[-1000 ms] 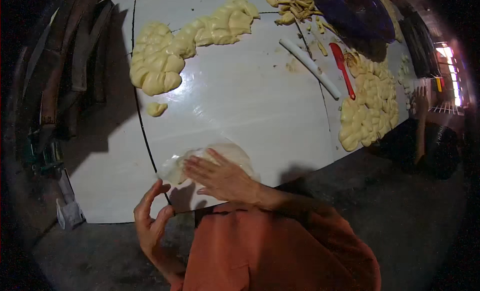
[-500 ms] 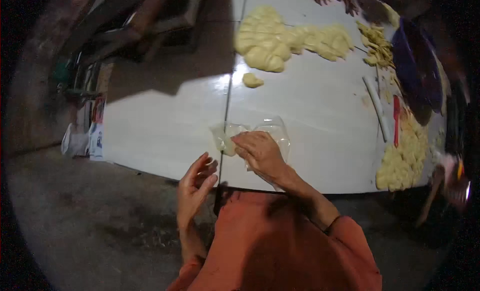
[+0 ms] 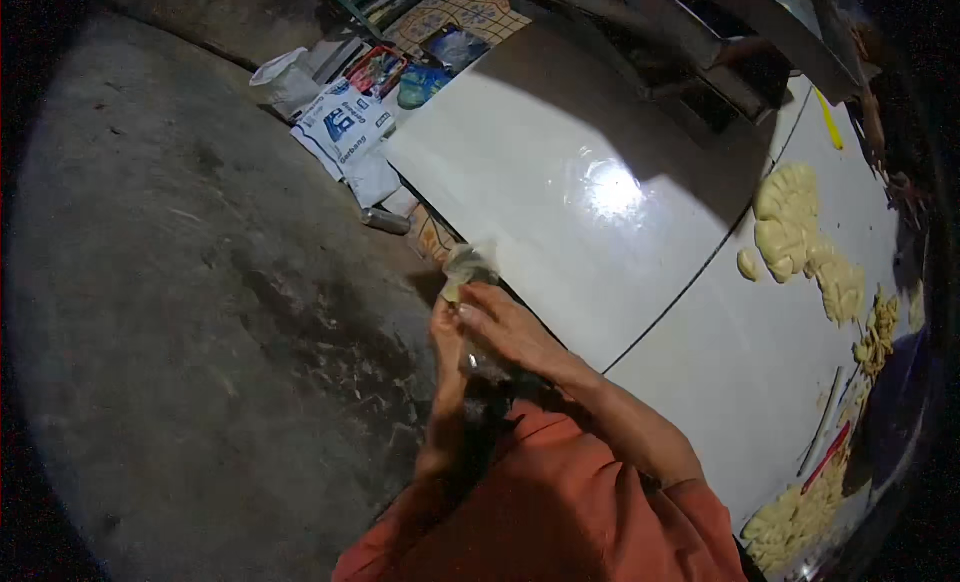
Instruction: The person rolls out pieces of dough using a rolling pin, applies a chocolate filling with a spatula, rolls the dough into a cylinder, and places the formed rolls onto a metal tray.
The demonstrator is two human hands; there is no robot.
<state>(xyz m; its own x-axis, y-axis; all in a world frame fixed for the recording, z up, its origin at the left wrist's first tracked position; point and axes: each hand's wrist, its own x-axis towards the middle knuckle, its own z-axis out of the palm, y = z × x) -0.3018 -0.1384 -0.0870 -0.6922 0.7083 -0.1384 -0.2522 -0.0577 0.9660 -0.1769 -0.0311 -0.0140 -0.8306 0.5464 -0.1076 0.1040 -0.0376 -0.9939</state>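
My left hand (image 3: 446, 332) and my right hand (image 3: 508, 334) are close together just off the left edge of the white table (image 3: 560, 252). Between their fingers is a crumpled clear plastic sheet (image 3: 474, 257) with something pale yellow in it, blurred by motion. The fingers of both hands are closed on the plastic, the right hand lying partly over the left. Across the table to the right lies a large lump of pale yellow dough (image 3: 785, 222), cut or pressed into folds. A small dough piece (image 3: 747, 264) sits beside it.
Flattened dough pieces (image 3: 795, 527), a red tool (image 3: 828, 457) and a white stick (image 3: 822, 420) lie at the right. Fried-looking strips (image 3: 878, 332) are near a dark purple basin (image 3: 900, 392). White printed bags (image 3: 345, 132) and a metal cylinder (image 3: 385, 221) stand beyond the table's left edge.
My view has turned left. The plastic sheet has been lifted off the table, and both hands are now on it; my left hand was open and apart before.
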